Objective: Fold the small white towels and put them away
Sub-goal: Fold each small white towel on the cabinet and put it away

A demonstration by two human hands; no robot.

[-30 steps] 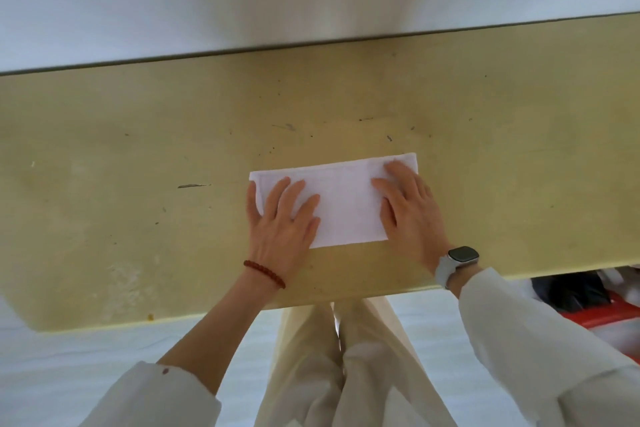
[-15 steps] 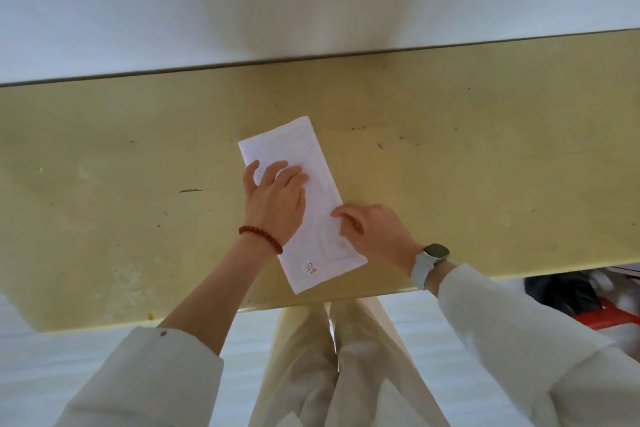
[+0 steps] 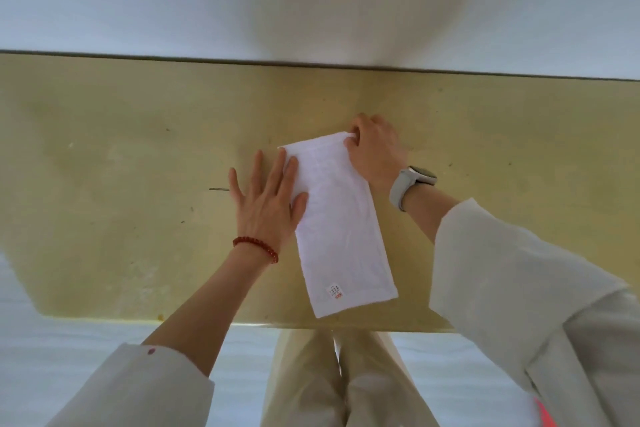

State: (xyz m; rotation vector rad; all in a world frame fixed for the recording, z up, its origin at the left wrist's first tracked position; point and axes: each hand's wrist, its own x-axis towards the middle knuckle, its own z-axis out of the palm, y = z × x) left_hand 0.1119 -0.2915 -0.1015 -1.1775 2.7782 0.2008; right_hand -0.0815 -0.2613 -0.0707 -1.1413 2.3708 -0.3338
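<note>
The folded white towel (image 3: pixel 337 218) lies lengthwise on the yellowish bench (image 3: pixel 121 184), a narrow strip running from mid-bench toward the near edge, its near end with the small printed label (image 3: pixel 335 291) resting just short of that edge and tilted slightly to the right. Half a second earlier it lay at much the same slant but further left in the view; a full second ago it lay crosswise, parallel to the near edge, with both hands flat on top of it. The left hand (image 3: pixel 268 198) now lies flat with fingers straight and spread, mostly on the bare bench beside the towel's left long edge, only the thumb and index finger touching the cloth; earlier it rested squarely on the towel. The right hand (image 3: pixel 375 149) has moved from the near right side of the strip up to its far end, where the curled fingers pinch the far right corner, the cloth bunching a little under them. A red bead bracelet (image 3: pixel 256 248) circles the left wrist and a pale watch (image 3: pixel 412 184) the right, both sleeves pushed back.
</note>
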